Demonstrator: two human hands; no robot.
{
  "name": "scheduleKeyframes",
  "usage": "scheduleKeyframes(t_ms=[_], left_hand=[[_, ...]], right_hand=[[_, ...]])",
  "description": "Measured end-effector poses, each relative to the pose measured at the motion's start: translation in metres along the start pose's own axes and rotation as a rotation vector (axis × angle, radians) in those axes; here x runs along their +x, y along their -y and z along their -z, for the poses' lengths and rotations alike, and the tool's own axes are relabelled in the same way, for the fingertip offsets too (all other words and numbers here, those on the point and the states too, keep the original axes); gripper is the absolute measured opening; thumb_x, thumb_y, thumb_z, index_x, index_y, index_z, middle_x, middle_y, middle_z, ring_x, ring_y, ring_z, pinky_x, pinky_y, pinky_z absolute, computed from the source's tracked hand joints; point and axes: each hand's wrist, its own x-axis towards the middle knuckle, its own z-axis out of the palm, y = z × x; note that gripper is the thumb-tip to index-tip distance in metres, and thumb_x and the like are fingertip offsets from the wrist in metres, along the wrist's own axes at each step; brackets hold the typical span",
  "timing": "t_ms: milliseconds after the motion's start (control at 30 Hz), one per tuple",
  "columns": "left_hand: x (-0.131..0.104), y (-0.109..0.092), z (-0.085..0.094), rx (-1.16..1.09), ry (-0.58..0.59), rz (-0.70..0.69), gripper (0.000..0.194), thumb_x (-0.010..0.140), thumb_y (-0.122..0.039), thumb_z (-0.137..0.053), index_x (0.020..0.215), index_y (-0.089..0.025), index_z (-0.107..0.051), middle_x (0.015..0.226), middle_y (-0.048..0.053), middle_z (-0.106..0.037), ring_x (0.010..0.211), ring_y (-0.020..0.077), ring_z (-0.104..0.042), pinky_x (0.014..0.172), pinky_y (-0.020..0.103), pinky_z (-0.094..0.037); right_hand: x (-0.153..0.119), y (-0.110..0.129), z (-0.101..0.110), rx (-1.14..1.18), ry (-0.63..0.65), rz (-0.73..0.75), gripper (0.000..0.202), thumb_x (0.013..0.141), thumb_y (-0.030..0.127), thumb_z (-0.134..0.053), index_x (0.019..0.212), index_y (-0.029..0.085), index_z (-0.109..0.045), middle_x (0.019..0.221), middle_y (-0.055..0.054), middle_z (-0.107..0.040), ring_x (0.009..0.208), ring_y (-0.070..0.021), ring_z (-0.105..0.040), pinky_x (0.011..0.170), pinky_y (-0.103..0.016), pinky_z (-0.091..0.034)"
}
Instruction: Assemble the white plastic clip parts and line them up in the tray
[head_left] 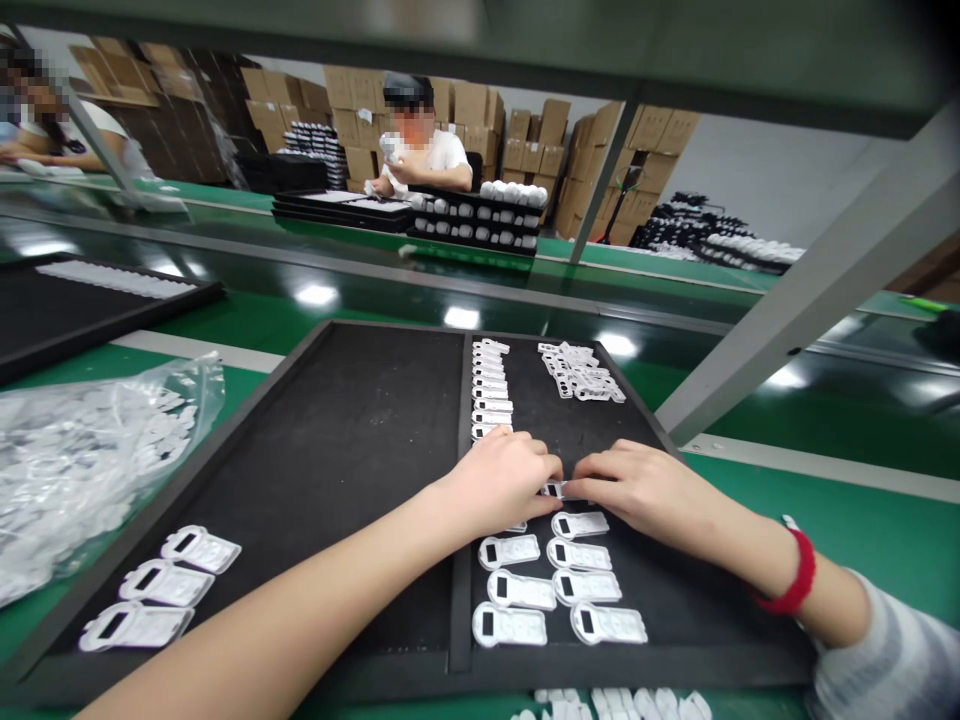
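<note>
Both hands meet over the right compartment of a black divided tray (375,420). My left hand (514,475) and my right hand (630,485) pinch a small white plastic cover (553,490) with a dark window between their fingertips. Below them lie two columns of similar white plastic covers (585,587), each with a dark rectangular window. A row of covers (490,385) runs along the divider above my left hand. Smaller white frame pieces (581,372) lie heaped in the compartment's far right corner. Part of the held cover is hidden by my fingers.
Three white covers (150,585) sit in the tray's left compartment. A clear bag of white parts (90,470) lies left of the tray. Loose white parts (615,705) are at the near edge. A metal post (810,250) slants at the right. A co-worker (427,150) sits across the line.
</note>
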Motion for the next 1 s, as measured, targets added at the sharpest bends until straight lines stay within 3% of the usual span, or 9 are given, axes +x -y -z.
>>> scheduleKeyframes(t_ms=[167,467,733,1000], left_hand=[[0.0,0.002,-0.001,-0.008,0.009,-0.002,0.018,0.084,-0.035,-0.069,0.094,-0.019,-0.068,0.09,0.001,-0.068,0.087,0.021,-0.063,0.081,0.035,-0.045],[0.001,0.0,0.003,0.021,0.037,-0.003,0.02,0.085,-0.037,-0.068,0.09,-0.018,-0.066,0.09,0.002,-0.068,0.086,0.0217,-0.064,0.077,0.034,-0.047],[0.0,0.002,0.0,0.045,0.01,-0.011,0.023,0.085,-0.039,-0.068,0.09,-0.017,-0.066,0.089,0.003,-0.067,0.085,0.0215,-0.064,0.077,0.033,-0.047],[-0.001,0.005,-0.002,0.031,-0.011,-0.03,0.024,0.084,-0.041,-0.069,0.091,-0.018,-0.066,0.087,0.002,-0.067,0.083,0.0214,-0.065,0.074,0.032,-0.046]], right_hand=[[0.013,-0.006,0.009,-0.092,0.107,0.117,0.02,0.093,0.01,-0.049,0.101,0.023,-0.063,0.082,-0.001,-0.063,0.067,-0.0177,-0.053,0.068,-0.033,-0.041],[0.02,-0.01,0.011,-0.072,0.17,0.133,0.017,0.09,0.009,-0.055,0.101,0.02,-0.064,0.086,-0.002,-0.065,0.069,-0.0185,-0.055,0.069,-0.034,-0.043],[0.031,-0.018,0.022,0.302,0.302,0.01,0.021,0.095,0.013,-0.045,0.096,0.02,-0.065,0.089,-0.004,-0.063,0.079,-0.0163,-0.061,0.07,-0.026,-0.046],[0.033,-0.019,0.027,0.53,0.281,-0.012,0.022,0.094,0.01,-0.046,0.095,0.02,-0.065,0.094,-0.003,-0.066,0.084,-0.0152,-0.063,0.076,-0.027,-0.048]])
